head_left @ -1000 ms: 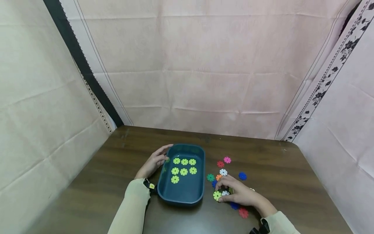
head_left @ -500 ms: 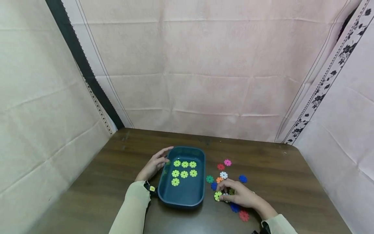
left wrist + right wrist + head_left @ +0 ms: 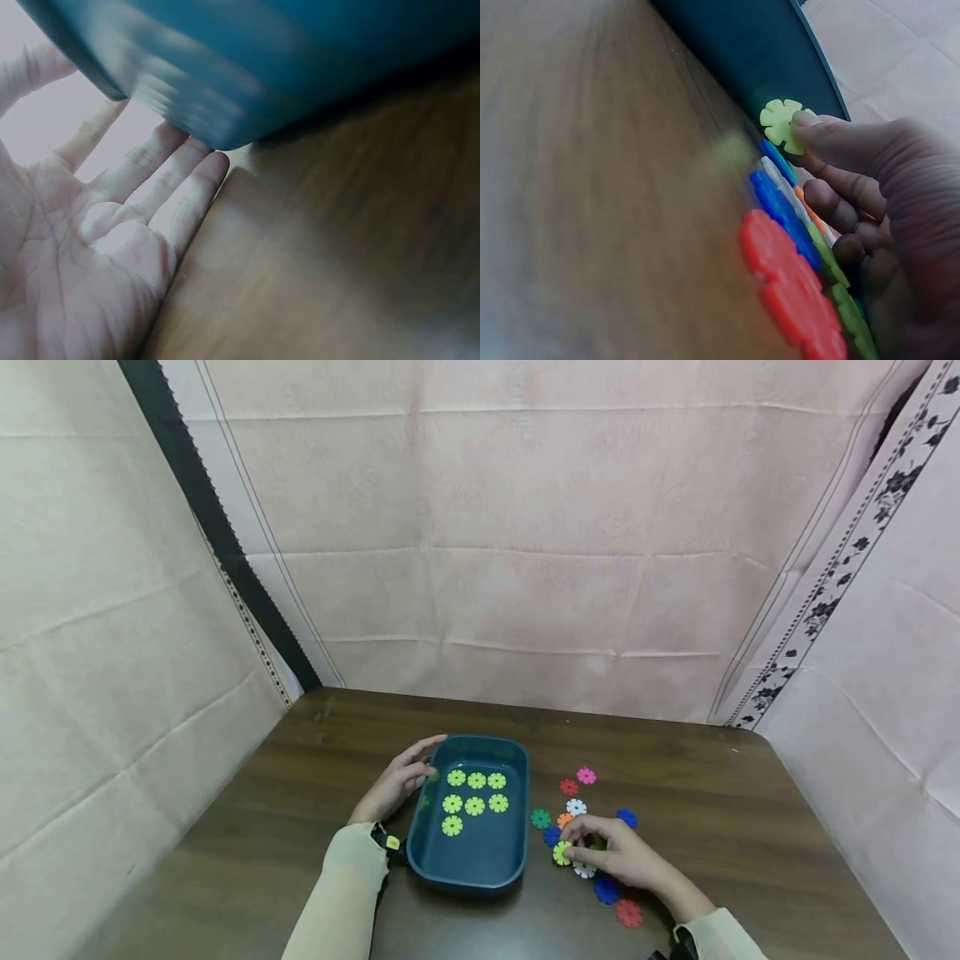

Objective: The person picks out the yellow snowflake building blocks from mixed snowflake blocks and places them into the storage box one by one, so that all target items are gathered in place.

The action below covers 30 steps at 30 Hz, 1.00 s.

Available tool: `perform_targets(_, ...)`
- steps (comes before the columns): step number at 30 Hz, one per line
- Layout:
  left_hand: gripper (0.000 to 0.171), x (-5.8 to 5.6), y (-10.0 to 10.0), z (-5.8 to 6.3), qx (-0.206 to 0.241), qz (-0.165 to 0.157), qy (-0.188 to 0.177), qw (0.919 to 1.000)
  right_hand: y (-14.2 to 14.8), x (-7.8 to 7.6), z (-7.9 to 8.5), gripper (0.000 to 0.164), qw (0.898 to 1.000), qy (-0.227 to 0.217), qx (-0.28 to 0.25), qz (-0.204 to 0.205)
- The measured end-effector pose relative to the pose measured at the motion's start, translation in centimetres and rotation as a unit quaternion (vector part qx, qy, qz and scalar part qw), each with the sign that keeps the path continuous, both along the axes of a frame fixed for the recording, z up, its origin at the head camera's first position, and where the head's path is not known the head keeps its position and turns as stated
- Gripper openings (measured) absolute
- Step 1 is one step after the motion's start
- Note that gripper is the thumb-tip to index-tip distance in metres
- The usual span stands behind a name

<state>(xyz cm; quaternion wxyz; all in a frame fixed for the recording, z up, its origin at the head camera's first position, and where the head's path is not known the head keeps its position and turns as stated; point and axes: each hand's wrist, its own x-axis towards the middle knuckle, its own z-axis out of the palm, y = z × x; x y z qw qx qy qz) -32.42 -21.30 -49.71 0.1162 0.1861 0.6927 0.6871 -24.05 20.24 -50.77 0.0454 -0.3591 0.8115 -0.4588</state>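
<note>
A dark teal tray with a raised rim stands on the table, several yellow-green flower-shaped discs laid out in rows on its floor. My left hand is at the tray's left side; in the left wrist view its fingers reach out straight to the tray's wall. To the right of the tray, my right hand pinches one yellow-green flower-shaped disc between thumb and fingers, above other loose discs. The right wrist view shows this disc facing the camera, overlapping the tray's wall behind it.
Loose flower-shaped discs lie right of the tray: a pink one, a green one, a red one, a blue one, and several more. Green discs lie beneath my right hand. Pale cloth encloses the table's back and sides.
My right hand has raised the pinched yellow-green disc slightly, uncovering more of the white disc beside it. The left hand and tray stay in place.
</note>
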Motion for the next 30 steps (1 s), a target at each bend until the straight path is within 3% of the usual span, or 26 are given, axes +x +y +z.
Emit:
perform_targets(13,0.055,0.0,0.1,-0.1,-0.007,0.012,-0.003,0.9999,0.2,-0.1,0.1,0.014,0.999,-0.016,-0.027,-0.036)
perform_targets(19,0.055,-0.4,0.0,0.3,-0.006,0.010,0.018,0.9998,-0.1,-0.4,0.5,0.014,0.997,0.002,-0.048,-0.062)
perform_targets(24,0.055,-0.1,-0.1,0.0,-0.006,0.004,0.012,0.9999,-0.4,-0.2,0.4,0.014,0.994,-0.001,-0.057,-0.093)
perform_targets(30,0.056,0.1,0.0,-0.2,0.000,0.000,0.005,1.0000,-0.9,-0.2,0.9,0.014,0.993,0.020,-0.071,-0.091)
